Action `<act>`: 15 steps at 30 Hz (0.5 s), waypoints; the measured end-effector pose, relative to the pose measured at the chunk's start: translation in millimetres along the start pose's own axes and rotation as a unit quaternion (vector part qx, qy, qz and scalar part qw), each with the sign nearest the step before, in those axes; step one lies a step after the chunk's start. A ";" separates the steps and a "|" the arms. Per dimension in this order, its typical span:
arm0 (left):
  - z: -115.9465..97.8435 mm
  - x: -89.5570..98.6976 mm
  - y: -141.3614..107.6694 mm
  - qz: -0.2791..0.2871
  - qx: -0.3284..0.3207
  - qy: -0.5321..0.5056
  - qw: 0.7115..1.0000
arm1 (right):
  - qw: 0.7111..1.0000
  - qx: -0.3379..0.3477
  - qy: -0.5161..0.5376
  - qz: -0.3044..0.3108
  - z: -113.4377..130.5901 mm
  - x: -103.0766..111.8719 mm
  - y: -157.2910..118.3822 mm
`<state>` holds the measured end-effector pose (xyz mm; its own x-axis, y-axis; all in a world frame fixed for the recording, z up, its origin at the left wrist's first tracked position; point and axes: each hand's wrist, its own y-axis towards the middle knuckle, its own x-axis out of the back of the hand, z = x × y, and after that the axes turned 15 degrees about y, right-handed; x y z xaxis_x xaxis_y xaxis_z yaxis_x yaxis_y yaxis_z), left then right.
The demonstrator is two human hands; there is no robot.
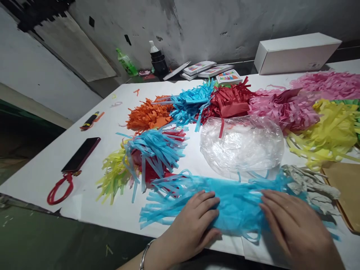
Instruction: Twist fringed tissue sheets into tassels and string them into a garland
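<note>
Grip open, both — left hand (197, 215) and right hand (292, 221) on one blue fringed bundle (230, 210) — one clear bag (242, 144) beyond

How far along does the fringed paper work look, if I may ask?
The orange fringed paper bundle and dark red fringed paper bundle look gathered and done. In hand is the bright blue fringed tissue sheet, flat under the left hand and right hand. Its gathering seems left; whether more remain, I cannot tell.

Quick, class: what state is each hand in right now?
Left hand: open, fingers resting on the fringed blue tissue paper.
Right hand: fingers extended onto the same paper; whether they pinch it cannot be told.
</note>
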<state>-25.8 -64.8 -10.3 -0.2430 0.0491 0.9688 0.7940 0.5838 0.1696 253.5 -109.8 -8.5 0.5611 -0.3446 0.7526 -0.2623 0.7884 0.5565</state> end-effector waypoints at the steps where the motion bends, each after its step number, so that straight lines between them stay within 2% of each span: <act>1: -0.6 0.3 1.1 -0.003 0.000 0.004 1.000 | 0.999 0.028 0.022 0.003 11.1 -3.3 5.5; 3: -1.4 0.9 2.2 -0.007 -0.002 0.014 1.000 | 0.994 0.076 0.072 0.025 29.5 -13.5 15.0; 6: -2.4 2.0 1.3 -0.010 -0.004 0.026 1.000 | 0.985 0.068 0.144 0.069 39.0 -28.7 18.2; 8: -3.2 2.6 0.0 -0.008 -0.001 0.029 1.000 | 0.981 0.049 0.166 0.083 33.7 -33.9 13.5; 12: -5.6 4.0 -0.4 -0.010 0.009 0.024 1.000 | 0.978 0.085 0.176 0.074 18.2 -32.8 5.1; 15: -7.3 5.4 2.8 -0.017 0.036 0.003 0.999 | 0.977 0.058 0.197 0.064 17.7 -30.3 7.5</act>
<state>-20.9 -68.9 -3.2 -0.2662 0.0228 0.9637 0.7434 0.6412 0.1901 220.7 -102.5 -20.9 0.7705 -0.0059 0.6374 -0.4240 0.7419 0.5195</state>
